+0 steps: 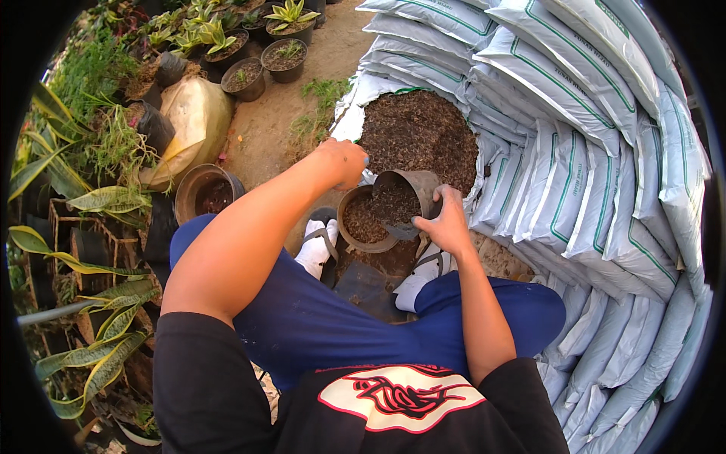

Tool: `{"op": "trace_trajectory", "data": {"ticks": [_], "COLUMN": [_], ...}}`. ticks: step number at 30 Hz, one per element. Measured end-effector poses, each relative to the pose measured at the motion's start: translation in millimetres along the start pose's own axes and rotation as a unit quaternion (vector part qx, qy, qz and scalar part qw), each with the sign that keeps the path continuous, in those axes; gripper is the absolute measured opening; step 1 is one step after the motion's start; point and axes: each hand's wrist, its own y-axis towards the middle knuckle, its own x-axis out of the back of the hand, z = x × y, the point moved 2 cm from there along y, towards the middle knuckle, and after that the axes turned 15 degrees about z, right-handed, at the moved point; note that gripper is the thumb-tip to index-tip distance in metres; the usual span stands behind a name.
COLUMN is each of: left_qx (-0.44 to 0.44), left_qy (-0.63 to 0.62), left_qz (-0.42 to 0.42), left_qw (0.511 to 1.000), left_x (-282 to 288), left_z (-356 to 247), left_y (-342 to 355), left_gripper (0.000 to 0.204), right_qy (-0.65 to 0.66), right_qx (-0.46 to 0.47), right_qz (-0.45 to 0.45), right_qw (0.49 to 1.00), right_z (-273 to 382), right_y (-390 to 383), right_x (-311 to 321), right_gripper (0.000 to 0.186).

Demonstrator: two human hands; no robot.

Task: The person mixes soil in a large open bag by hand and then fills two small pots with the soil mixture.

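Note:
My right hand (446,222) grips a dark plastic pot (414,192) by its rim, tilted over so the brown soil mix in it faces a second brown pot (364,221). That second pot stands on the ground between my feet and holds soil. My left hand (344,160) is closed near the tilted pot's far rim, beside the edge of an open white sack (420,130) full of the same dark soil mix. Whether the left hand holds anything is hidden.
White sacks with green stripes (590,159) are stacked high along the right. Empty brown pot (206,192) and a yellowish bag (193,121) lie at left. Potted plants (249,45) and striped-leaf plants (98,333) line the left and back. Bare dirt lies beyond.

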Motion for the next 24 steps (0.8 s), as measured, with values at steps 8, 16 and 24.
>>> {"op": "trace_trajectory", "data": {"ticks": [8,16,24], "left_qx": [0.003,0.034,0.035], "left_qy": [-0.066,-0.098,-0.127], "left_qz": [0.107,0.136,0.076], "left_qw": [0.992,0.985,0.988], "left_x": [-14.9,-27.8,-29.1], "left_z": [6.4,30.5,25.4], "left_y": [32.6,43.2,34.6], "left_gripper": [0.029,0.041,0.038], "right_qy": [-0.046,-0.077,-0.042], "right_qx": [0.012,0.034,0.018], "right_qz": [-0.008,-0.04,-0.002], "right_qw": [0.999,0.996,0.999], "right_z": [3.5,4.6,8.2], "right_y": [-2.5,-1.7,0.6], "right_x": [-9.6,-18.4,-17.0], "right_gripper": [0.061,0.061,0.063]}}
